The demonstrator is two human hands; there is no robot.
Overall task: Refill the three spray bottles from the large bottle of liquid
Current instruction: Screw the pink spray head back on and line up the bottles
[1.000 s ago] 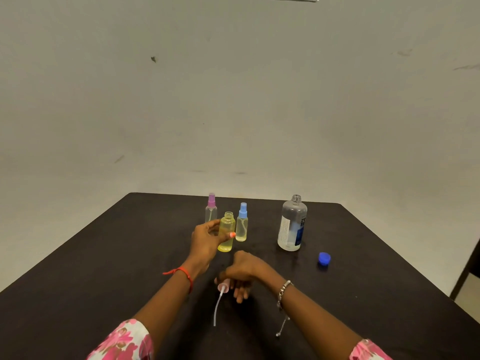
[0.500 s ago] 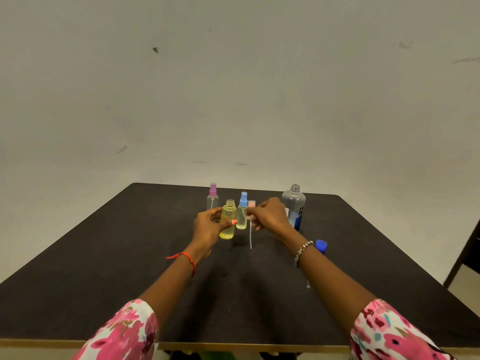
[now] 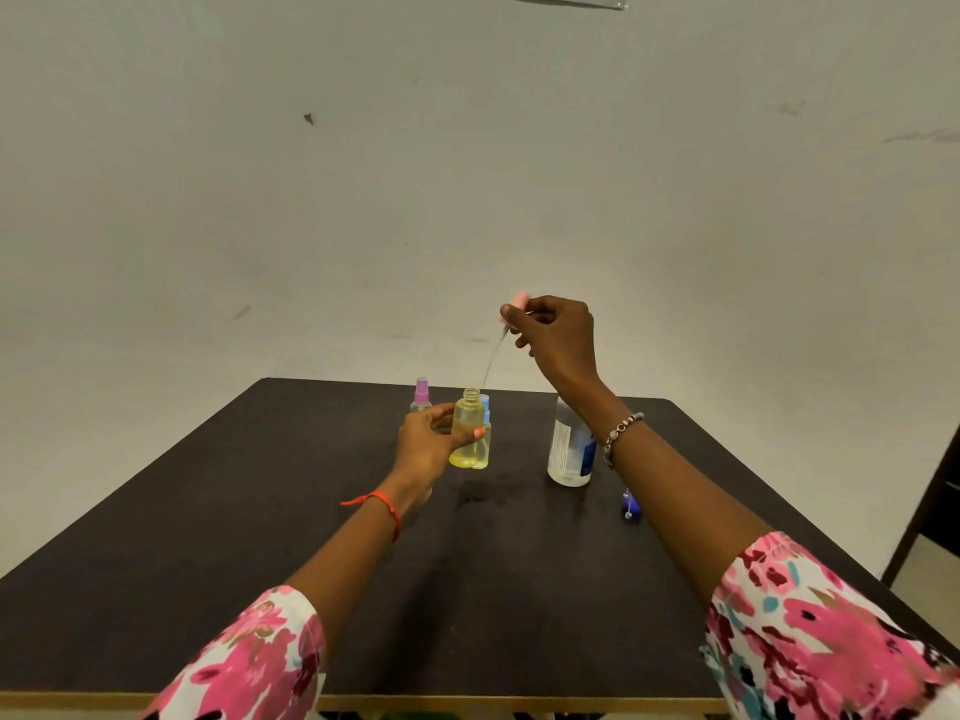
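My left hand [image 3: 426, 441] grips the open yellow spray bottle [image 3: 467, 431], which stands upright on the dark table [image 3: 260, 511] with yellow liquid inside. Above it, my right hand [image 3: 558, 337] pinches the pink spray head [image 3: 517, 304]; its thin dip tube [image 3: 492, 363] hangs down toward the bottle's mouth without reaching it. A blue-capped spray bottle [image 3: 484, 433] stands right behind the yellow one, and a purple-capped one [image 3: 421, 394] behind my left fingers. The large clear bottle [image 3: 569, 449], uncapped, stands to the right, partly hidden by my right forearm.
The large bottle's blue cap [image 3: 630, 506] lies on the table beside my right forearm. The table's front edge runs along the bottom of the view. A dark piece of furniture [image 3: 935, 511] stands past the table's right side. A plain wall is behind.
My right hand has lifted the pink spray head from table level to high above the yellow bottle, the tube now dangling over its mouth. My left hand has kept its grip on the bottle.
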